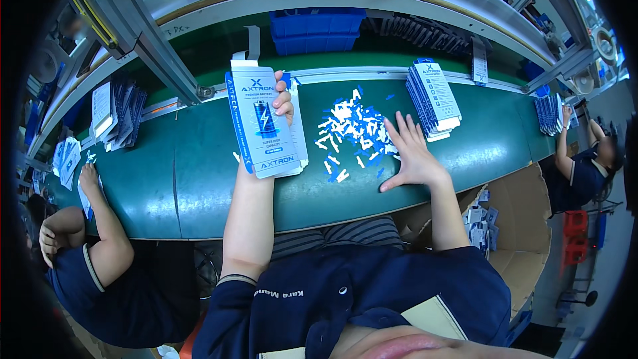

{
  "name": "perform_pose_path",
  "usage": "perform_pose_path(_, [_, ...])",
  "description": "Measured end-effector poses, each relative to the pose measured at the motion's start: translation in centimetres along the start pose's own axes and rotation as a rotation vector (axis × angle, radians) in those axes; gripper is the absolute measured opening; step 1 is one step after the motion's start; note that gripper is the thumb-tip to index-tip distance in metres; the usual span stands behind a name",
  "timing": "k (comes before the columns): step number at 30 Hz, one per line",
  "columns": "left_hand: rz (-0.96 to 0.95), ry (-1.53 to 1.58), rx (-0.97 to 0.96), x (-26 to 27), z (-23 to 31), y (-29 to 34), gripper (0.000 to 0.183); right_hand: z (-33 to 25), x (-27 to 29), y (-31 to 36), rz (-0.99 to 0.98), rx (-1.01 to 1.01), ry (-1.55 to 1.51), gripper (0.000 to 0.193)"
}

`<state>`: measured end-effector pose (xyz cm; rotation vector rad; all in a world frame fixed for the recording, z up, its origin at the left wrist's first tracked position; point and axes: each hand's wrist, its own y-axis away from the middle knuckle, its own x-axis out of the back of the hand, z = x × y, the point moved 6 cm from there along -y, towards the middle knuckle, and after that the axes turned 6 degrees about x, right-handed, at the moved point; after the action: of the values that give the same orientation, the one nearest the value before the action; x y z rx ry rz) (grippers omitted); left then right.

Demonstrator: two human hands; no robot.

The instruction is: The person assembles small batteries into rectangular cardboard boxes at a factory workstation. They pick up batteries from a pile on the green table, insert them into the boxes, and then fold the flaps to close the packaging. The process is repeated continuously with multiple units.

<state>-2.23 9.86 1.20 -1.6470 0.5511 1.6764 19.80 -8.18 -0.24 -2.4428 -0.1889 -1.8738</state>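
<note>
My left hand (284, 101) is wrapped round a few flat, printed battery cartons (278, 138), blue and white, held up above the table. Its fingers curl over their right edge; most of the palm is hidden behind them. A pale flap sticks up from the cartons' top end. My right hand (417, 157) is spread open, palm down, at the right side of a heap of small blue and white paper scraps (349, 123). Its fingertips are at the edge of the heap. A stack of flat cartons (435, 96) stands just beyond it.
A blue bin (316, 32) sits under the shelf (332, 1) at the back. More cartons (119, 114) lie at the left. An open cardboard box (522, 219) with scraps stands below the table's right edge. Co-workers sit at both sides, one arm (106, 206) close at left.
</note>
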Motion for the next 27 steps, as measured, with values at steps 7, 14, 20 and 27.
perform_pose_path(7, [-0.01, 0.001, 0.012, 0.1, -0.1, 0.1, 0.065, -4.6, -1.4, -3.3, 0.096, 0.086, 0.125, 0.108])
perform_pose_path(14, [-0.005, -0.019, -0.01, -0.2, -0.1, 0.5, 0.062, -6.8, -0.5, -5.8, 0.262, 0.224, 0.126, 0.078])
perform_pose_path(20, [-0.029, -0.006, 0.005, 0.4, -0.1, 0.1, 0.059, -11.0, -2.6, -5.6, 0.197, 0.358, 0.151, 0.052])
perform_pose_path(27, [-0.016, -0.023, 0.005, -0.2, -0.2, 0.2, 0.058, -4.3, 0.7, -8.0, 0.404, 0.118, 0.217, 0.052])
